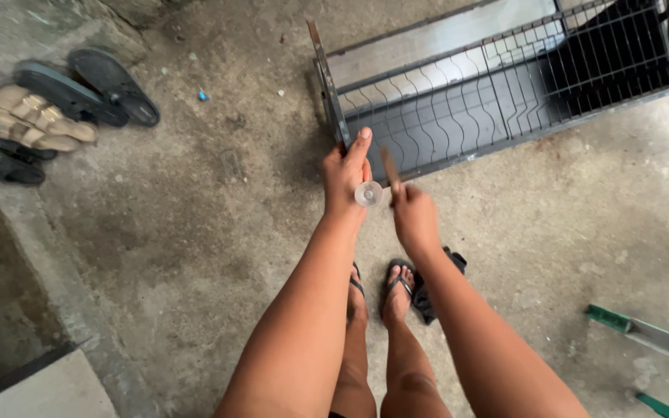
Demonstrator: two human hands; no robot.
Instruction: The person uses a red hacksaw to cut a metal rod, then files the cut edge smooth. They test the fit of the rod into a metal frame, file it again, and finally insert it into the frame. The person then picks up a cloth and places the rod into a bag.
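Note:
A grey metal frame with a wire grille (489, 85) lies on the concrete floor ahead of me. My left hand (344, 172) grips the frame's near corner bar, thumb up along it, and also holds a small round clear container (368, 193). Just right of it, my right hand (413, 217) pinches a thin brown stick-like tool (389, 165), blurred, with its tip near the frame's lower edge. My feet in black flip-flops (396, 282) stand below the hands.
Several sandals, tan and black (48, 112), lie at the upper left by a concrete step (56, 294). A dark cloth (431, 290) sits by my right foot. Green-tipped metal bars (644, 333) lie at the lower right. A small blue scrap (204, 96) is on the floor.

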